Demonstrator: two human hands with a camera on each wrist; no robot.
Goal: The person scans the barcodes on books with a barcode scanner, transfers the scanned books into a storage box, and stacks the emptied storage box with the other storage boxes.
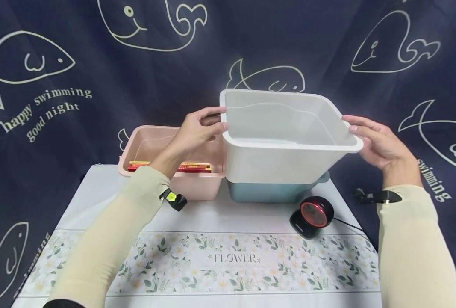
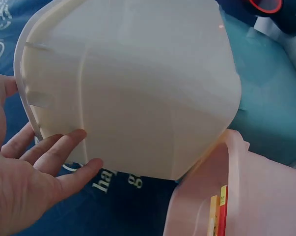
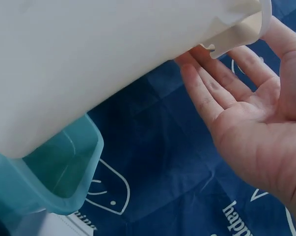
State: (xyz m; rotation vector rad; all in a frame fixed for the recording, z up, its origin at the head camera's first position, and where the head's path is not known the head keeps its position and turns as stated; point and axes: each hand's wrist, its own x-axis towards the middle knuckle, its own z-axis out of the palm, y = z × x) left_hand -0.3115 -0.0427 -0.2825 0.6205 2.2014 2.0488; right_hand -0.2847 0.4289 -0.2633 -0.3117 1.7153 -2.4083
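A white plastic bin [image 1: 268, 164] is held over a blue-green bin [image 1: 266, 193], tilted so that its inside faces me. My left hand [image 1: 202, 128] grips its left rim, and in the left wrist view the fingers [image 2: 59, 152] spread along the outer wall. On the other side my right hand [image 1: 379, 139] holds the right rim, thumb over the edge and fingers under it, as the right wrist view shows. Inside the white bin, the visible part of the floor is bare. Most of the blue-green bin's opening is hidden in the head view.
Left of it stands a pink bin [image 1: 195, 188] with several red and yellow flat items [image 1: 193, 167] inside. A black scanner-like device [image 1: 312, 216] with a red-ringed face and cable stands at the right front. A flower-patterned runner [image 1: 235, 269] crosses the white table; a dark whale-print cloth hangs behind.
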